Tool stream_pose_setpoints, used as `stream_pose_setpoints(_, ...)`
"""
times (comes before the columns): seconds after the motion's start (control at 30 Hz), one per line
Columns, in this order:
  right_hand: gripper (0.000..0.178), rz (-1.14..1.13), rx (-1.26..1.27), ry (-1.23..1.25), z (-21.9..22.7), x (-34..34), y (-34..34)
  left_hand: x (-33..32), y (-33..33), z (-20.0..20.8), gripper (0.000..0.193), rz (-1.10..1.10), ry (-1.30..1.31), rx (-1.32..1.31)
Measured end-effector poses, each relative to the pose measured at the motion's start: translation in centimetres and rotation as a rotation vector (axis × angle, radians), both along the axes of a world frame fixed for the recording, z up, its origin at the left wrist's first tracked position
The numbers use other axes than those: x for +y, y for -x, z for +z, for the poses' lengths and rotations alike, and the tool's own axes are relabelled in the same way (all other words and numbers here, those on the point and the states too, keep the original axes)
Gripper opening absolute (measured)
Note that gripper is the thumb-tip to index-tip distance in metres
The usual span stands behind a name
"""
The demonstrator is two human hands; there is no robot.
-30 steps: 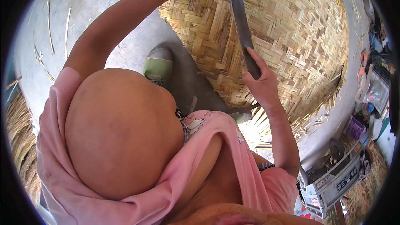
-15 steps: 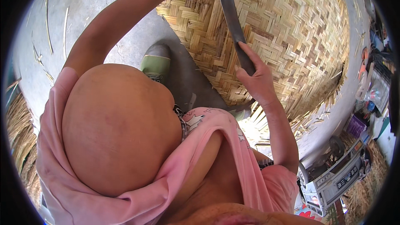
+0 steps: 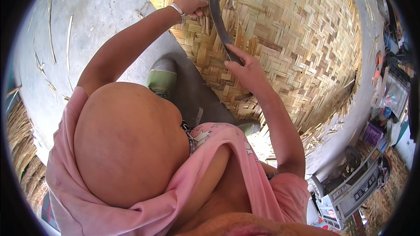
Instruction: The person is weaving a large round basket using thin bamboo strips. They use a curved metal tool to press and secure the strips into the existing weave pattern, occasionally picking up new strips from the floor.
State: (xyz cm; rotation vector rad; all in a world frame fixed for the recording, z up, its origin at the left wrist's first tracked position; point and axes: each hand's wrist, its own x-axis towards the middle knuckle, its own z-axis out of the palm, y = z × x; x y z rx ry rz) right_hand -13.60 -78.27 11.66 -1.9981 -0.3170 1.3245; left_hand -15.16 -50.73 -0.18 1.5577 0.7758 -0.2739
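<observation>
A woven mat of pale bamboo-like strips (image 3: pixel 288 57) spreads over the floor in front of me. My right hand (image 3: pixel 249 70) is closed around a long, dark, curved knife (image 3: pixel 221 26), with its blade pointing away over the mat. My left hand (image 3: pixel 190 4), with a pale bangle at the wrist, is at the mat's far left part, just left of the blade's tip. Its fingers are bent together against the weave, and whatever they may pinch is hidden. A few split strips stick up beside the blade.
My green shoe (image 3: pixel 162 78) stands at the mat's near left edge. Loose strips (image 3: pixel 70 39) are scattered on the grey floor. Dry straw (image 3: pixel 26 148) lies at the far left. On the right are a wheeled grey vehicle-like object (image 3: pixel 350 188), a purple basket (image 3: pixel 373 133) and clutter.
Both hands have come nearer to me. The knife has shifted left and nearer, so its tip now shows beside my left hand.
</observation>
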Motion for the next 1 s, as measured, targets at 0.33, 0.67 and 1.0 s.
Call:
stream_pose_setpoints(0.33,0.055,-0.001,0.188,0.093,0.9,2.1,-3.2,0.1,0.5,0.3,0.018,0.134,0.481,-0.083)
stream_pose_setpoints(0.67,0.060,0.081,-0.275,0.129,-2.9,4.3,0.0,0.0,-0.1,0.4,0.036,0.102,0.268,-0.010)
stream_pose_setpoints(1.0,0.059,0.155,-0.446,0.262,-4.7,6.4,-1.1,-1.6,-0.4,2.1,0.021,0.279,0.465,0.233)
